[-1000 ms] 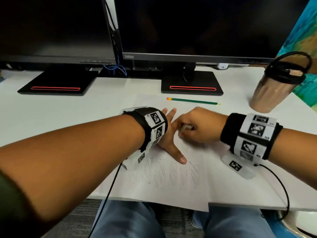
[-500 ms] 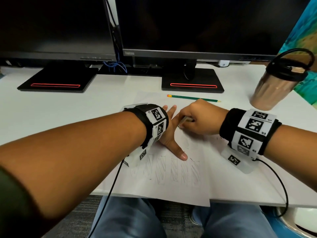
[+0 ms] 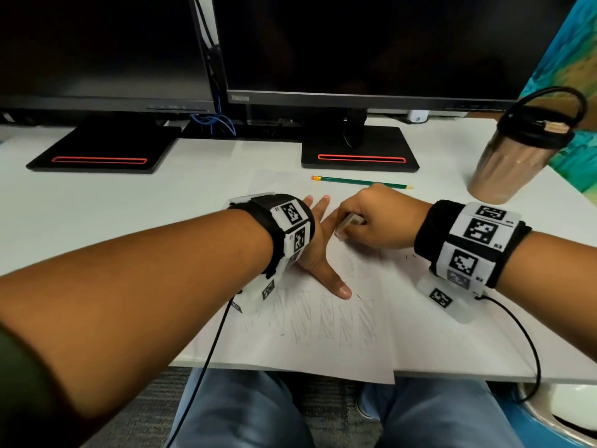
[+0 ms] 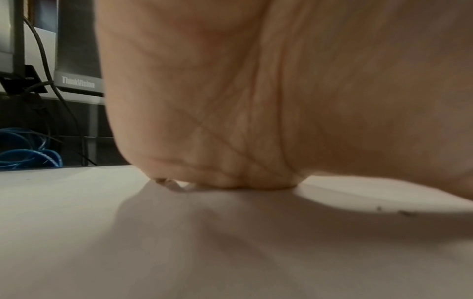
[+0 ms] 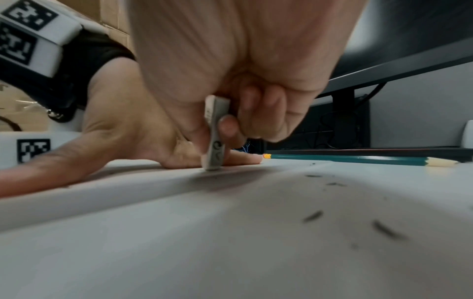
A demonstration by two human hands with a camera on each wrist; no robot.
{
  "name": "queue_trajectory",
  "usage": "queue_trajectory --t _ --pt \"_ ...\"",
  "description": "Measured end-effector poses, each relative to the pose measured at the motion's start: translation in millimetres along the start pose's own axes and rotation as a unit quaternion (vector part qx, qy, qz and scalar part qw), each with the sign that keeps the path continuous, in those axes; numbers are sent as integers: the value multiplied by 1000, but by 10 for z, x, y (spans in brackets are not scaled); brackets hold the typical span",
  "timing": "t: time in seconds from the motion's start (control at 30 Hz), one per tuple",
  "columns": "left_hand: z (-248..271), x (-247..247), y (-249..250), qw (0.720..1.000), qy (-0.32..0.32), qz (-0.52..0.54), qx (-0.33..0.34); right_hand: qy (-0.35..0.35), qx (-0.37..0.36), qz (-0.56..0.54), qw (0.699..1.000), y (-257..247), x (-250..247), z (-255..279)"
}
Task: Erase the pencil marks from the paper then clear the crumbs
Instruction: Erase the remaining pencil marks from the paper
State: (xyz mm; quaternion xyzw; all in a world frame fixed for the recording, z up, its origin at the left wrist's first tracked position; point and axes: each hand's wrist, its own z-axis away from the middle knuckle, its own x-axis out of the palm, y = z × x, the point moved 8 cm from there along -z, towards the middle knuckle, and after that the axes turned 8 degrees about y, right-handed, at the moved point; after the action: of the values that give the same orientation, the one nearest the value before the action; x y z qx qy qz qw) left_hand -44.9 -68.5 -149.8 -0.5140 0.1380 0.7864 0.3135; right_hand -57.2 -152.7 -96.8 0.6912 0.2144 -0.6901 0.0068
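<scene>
A white sheet of paper (image 3: 323, 347) lies on the desk, its near edge hanging over the desk front. Faint pencil scribbles (image 3: 326, 321) run across its near half. My left hand (image 3: 318, 250) lies flat on the paper with fingers spread and thumb stretched toward me. My right hand (image 3: 371, 221) pinches a small white eraser (image 3: 346, 224) (image 5: 215, 139), whose lower end touches the paper just right of the left hand. Dark eraser crumbs (image 5: 358, 222) lie scattered on the paper to the right; a few crumbs (image 4: 399, 211) show in the left wrist view.
A green pencil (image 3: 361, 182) lies beyond the paper. Two monitors stand on black bases (image 3: 358, 150) at the back. A metal tumbler (image 3: 517, 156) with a black lid stands at the right. Wrist-camera cables trail over the desk's near edge.
My right hand has moved the eraser a little away from me, up the paper beside the left hand's fingers. The left hand has stayed pressed flat.
</scene>
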Motion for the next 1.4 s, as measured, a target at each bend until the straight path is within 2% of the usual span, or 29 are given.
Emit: queue_trajectory --t 0.07,0.17,0.23,0.3,0.43,0.57,0.73,0.87,0.97,1.03,1.17,1.3,1.4 --pt "-1 0 1 1000 -2 -3 0 -21 -12 -7 1000 -23 39 16" --pt "11 5 -3 1000 -6 -9 -4 -59 7 -78 995 -37 35 105" --pt "15 -6 -5 1000 -3 -7 -4 -39 20 -65 997 2 -13 93" --pt "8 -18 -3 1000 -2 -7 -6 -14 4 -36 999 -28 -27 79" --pt "-28 -11 -7 1000 0 -6 -4 -62 1 -76 995 -64 76 139" --pt "-10 -18 -3 1000 -1 -8 -6 -7 -7 -22 1000 -33 -44 93" --pt "-25 -6 -8 1000 0 -9 -3 -69 -9 -76 995 -58 92 194" --pt "-1 -21 -9 1000 -1 -9 -6 -5 -18 -16 1000 -15 -30 136" --pt "-8 -11 -5 1000 -2 -14 -5 -58 -34 -64 996 -77 95 200" --pt "2 -6 -7 1000 -4 -16 -6 -78 -13 -90 993 -66 108 219" --pt "19 -31 -10 1000 0 -8 -12 -33 -11 -63 997 -66 8 165" --pt "23 -39 1 1000 -3 -12 -13 -80 -25 -99 992 -150 105 246" --pt "31 -39 3 1000 -1 -14 -12 -35 -15 -59 998 -80 9 186"
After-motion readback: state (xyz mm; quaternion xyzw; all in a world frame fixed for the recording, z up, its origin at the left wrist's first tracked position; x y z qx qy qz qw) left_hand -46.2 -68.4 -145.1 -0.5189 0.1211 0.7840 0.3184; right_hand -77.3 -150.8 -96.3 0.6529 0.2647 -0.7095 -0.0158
